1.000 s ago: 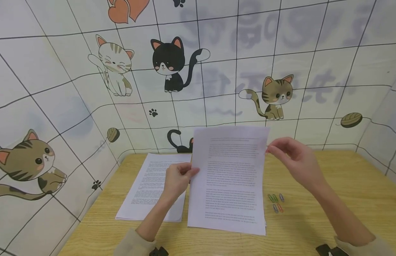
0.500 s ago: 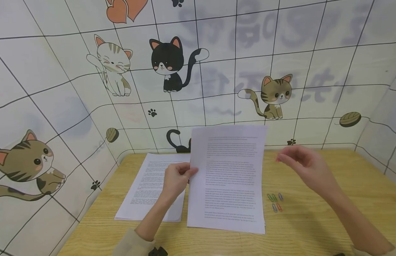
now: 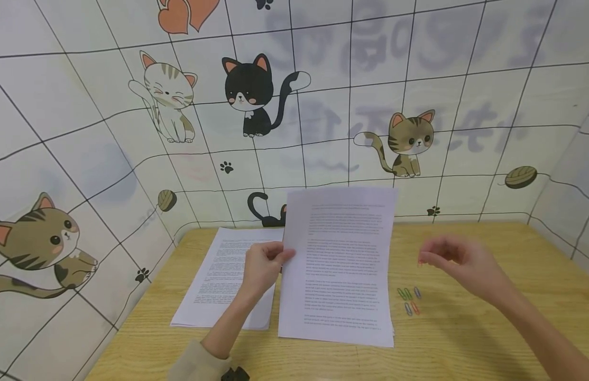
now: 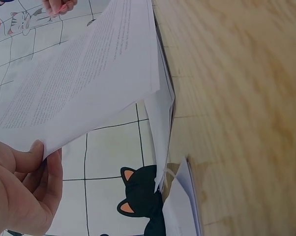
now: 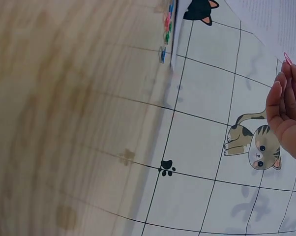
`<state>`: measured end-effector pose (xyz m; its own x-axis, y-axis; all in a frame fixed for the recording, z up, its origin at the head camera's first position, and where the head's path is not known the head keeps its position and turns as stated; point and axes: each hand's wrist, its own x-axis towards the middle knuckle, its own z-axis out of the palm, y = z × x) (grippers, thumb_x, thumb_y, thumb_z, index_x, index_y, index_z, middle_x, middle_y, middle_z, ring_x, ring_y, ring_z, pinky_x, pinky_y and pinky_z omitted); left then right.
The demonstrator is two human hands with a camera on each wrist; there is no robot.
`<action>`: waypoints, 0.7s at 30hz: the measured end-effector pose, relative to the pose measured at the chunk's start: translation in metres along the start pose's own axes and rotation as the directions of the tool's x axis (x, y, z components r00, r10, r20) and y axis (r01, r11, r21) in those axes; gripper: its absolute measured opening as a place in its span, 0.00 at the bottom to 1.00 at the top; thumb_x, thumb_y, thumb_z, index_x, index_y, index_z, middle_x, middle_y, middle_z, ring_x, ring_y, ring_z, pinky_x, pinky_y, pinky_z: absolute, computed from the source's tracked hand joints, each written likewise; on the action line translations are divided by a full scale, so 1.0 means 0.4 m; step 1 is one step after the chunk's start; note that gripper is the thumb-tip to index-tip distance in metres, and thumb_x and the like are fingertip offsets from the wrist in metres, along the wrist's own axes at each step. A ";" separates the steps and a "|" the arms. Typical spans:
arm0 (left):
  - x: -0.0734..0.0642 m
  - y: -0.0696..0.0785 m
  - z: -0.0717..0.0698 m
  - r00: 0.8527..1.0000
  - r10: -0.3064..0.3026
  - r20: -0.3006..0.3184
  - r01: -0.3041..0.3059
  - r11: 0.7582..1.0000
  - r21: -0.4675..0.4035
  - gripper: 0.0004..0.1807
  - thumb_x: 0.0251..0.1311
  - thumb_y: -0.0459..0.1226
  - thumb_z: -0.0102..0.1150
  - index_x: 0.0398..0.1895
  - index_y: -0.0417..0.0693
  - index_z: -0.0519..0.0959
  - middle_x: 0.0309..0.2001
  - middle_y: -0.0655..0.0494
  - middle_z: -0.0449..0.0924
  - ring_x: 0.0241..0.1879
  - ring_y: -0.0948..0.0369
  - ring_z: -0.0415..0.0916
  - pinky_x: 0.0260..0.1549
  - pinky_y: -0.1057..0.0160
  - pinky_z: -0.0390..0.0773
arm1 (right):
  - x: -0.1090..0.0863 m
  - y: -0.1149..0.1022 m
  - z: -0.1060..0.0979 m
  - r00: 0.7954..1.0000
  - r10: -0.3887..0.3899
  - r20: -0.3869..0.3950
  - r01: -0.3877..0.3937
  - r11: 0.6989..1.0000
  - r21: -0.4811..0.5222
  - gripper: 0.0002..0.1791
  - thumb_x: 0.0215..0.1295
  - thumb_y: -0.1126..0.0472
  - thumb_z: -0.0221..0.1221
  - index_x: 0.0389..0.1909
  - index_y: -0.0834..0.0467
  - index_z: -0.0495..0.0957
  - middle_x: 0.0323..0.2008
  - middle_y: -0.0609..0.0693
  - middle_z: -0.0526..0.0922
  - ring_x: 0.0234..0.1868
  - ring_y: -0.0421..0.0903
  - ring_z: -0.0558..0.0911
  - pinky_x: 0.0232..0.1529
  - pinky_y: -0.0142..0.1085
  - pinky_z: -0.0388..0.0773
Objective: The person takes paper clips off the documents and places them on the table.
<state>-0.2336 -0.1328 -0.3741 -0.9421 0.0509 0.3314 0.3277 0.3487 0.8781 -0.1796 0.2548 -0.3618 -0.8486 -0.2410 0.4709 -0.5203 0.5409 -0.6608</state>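
A printed sheet of paper [image 3: 342, 264] is held up facing me, with the corner of another sheet showing behind its lower right. My left hand [image 3: 264, 269] pinches its left edge between thumb and fingers; in the left wrist view the thumb [image 4: 36, 151] lies on the front. To the right of the sheet, my right hand [image 3: 470, 264] pinches a small red paper clip [image 5: 287, 59] at its fingertips, apart from the paper. Several coloured paper clips [image 3: 408, 294] lie on the table below that hand, just right of the sheet's lower edge.
Another stack of printed paper [image 3: 218, 280] lies on the wooden table [image 3: 513, 317] at the left, partly covered by my left forearm. Behind the table rises a wall [image 3: 323, 159] with a grid and cartoon cats.
My right hand, holding the red paper clip, has moved away from the sheet's upper right edge, to the right and down. The left hand and the sheet have hardly moved.
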 end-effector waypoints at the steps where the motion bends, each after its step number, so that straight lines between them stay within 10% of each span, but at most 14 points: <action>1: 0.000 0.000 0.000 1.000 0.000 0.000 0.000 1.000 0.002 0.05 0.60 0.29 0.68 0.38 0.36 0.88 0.29 0.49 0.86 0.26 0.62 0.78 0.24 0.70 0.77 | -0.003 0.006 0.000 1.000 0.007 0.019 -0.007 1.000 0.005 0.02 0.70 0.66 0.63 0.39 0.55 0.82 0.33 0.50 0.85 0.32 0.42 0.82 0.33 0.30 0.77; 21: 0.000 -0.001 0.001 1.000 -0.010 0.002 0.010 1.000 -0.007 0.06 0.60 0.28 0.68 0.39 0.35 0.88 0.30 0.49 0.86 0.26 0.62 0.79 0.24 0.70 0.78 | -0.029 0.098 0.026 0.933 0.050 0.356 -0.054 0.999 0.002 0.03 0.69 0.68 0.61 0.38 0.58 0.80 0.32 0.46 0.84 0.31 0.37 0.79 0.32 0.32 0.78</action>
<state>-0.2336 -0.1325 -0.3746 -0.9456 0.0495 0.3216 0.3186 0.3426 0.8838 -0.1913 0.2704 -0.3991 -0.8518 -0.4850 0.1982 -0.4736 0.5512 -0.6869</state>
